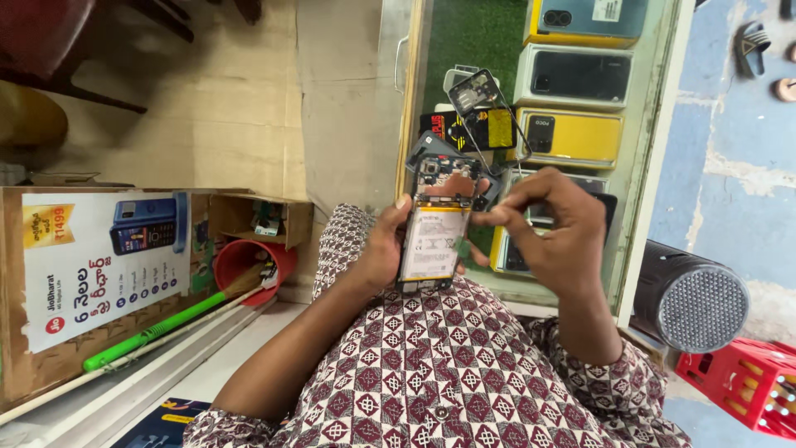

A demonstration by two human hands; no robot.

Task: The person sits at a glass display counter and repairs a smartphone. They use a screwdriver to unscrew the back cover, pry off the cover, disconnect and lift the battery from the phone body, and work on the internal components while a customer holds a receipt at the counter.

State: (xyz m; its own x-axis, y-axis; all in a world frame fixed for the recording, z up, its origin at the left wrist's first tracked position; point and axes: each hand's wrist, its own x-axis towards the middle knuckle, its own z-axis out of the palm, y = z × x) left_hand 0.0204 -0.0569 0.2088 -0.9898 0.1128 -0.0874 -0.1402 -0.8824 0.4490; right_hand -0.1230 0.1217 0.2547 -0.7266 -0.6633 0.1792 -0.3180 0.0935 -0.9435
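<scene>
My left hand [377, 253] grips an opened phone [433, 241] by its left side, back cover off. The white battery and the dark circuit board at its top are exposed. My right hand [551, 228] is at the phone's upper right edge, with thumb and forefinger pinched together against it. Whatever sits between those fingertips is too small to make out. I hold the phone over the edge of a glass-topped counter [643, 166], just above my patterned shirt.
Under the counter glass lie boxed phones, one yellow [572, 137] and one grey [580, 76], with a loose phone frame [477, 91] above them. A red bucket [240, 257], green stick [157, 328] and poster board [99, 265] are at left. A black speaker [692, 303] and red crate [742, 377] stand at right.
</scene>
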